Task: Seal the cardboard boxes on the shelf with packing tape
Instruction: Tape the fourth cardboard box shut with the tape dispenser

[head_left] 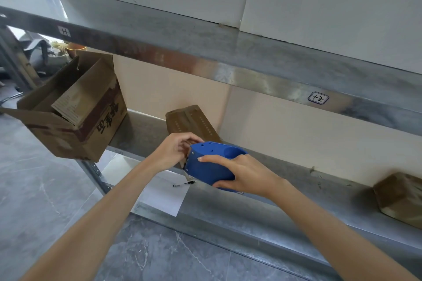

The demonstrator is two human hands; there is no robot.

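The right hand (243,172) grips a blue tape dispenser (211,163) from the side, with the thumb laid along its upper face and the fingers wrapped under its lower edge. The left hand (175,150) meets the dispenser's left end with its fingers curled onto the top corner. Whether they pinch a tape end there cannot be told, since the fingertips are hidden behind the blue shell. Both forearms reach in from the bottom of the view, and the dispenser is held just above the front part of the lower shelf (285,203).

Directly behind the dispenser, and partly covered by it and the left hand, a small brown cardboard box (190,121) lies on the shelf with its closed flaps facing up. Just below and left of the dispenser, a white sheet of paper (163,194) lies on the shelf's front edge with a dark pen (185,183) on it. Well to the left of the dispenser, a large open cardboard box (75,109) with black printed characters sits tilted at the shelf's end, its flaps spread. Far to the right of the dispenser, another small brown box (402,196) rests on the same shelf.

Above the dispenser runs the metal beam of the upper shelf (228,61), which carries two small labels (318,98). Below the dispenser is grey veined floor (159,258).
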